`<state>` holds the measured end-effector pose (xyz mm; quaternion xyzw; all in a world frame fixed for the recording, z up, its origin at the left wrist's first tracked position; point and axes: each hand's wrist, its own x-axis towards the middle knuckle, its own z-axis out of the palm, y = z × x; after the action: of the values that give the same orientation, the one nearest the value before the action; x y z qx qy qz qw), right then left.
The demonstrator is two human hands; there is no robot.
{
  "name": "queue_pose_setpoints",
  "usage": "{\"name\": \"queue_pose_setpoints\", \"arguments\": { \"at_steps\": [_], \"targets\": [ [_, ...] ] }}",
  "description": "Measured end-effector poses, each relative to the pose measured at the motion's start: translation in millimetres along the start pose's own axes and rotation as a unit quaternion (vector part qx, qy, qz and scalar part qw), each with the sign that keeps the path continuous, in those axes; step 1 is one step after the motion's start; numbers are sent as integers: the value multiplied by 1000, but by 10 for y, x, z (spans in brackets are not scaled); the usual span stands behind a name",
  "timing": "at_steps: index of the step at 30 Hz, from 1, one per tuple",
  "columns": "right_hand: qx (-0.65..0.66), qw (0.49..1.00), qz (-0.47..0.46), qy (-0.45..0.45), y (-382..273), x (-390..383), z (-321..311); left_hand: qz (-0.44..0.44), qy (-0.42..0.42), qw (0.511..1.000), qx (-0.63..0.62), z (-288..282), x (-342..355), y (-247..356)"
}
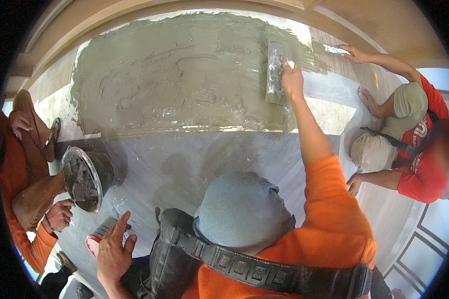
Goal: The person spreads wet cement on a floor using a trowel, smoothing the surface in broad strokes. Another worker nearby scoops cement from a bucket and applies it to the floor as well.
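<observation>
My right hand [293, 82] is closed round the handle of a flat steel plastering trowel [274, 74]. The trowel's long blade lies against wet grey mortar [179, 74], near the right end of the spread patch. Ridges and shallow marks run through the mortar. At the lower left, my left hand [114, 254] is raised with its fingers and thumb apart, holding nothing visible. A white and red can [97, 234] stands just beyond its fingers, partly hidden.
A bucket of mortar [82, 177] tilts beside a person in orange [22, 199] on the left. At the right, a person in red [419, 164] squats, one hand at a scraper [332, 49]. Wooden panelling [184, 6] borders the far side. A rounded grey cloth form [242, 212] fills the lower middle.
</observation>
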<state>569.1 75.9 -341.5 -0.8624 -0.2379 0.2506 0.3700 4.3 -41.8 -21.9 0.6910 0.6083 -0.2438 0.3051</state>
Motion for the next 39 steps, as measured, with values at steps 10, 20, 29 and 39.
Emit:
{"name": "queue_pose_setpoints", "arguments": {
  "at_steps": [10,20,29,39],
  "targets": [
    [81,995,59,27,-296,258,531,32,-2,999,-22,11,39,-20],
    [-197,959,-168,-118,-442,-292,665,17,-5,1000,-23,20,157,-40],
    [-207,973,-72,-71,9,86,89,51,4,998,-21,41,222,-25],
    [9,997,41,-63,362,-449,-365,32,31,999,1,9,-50,-4]
  ]
}}
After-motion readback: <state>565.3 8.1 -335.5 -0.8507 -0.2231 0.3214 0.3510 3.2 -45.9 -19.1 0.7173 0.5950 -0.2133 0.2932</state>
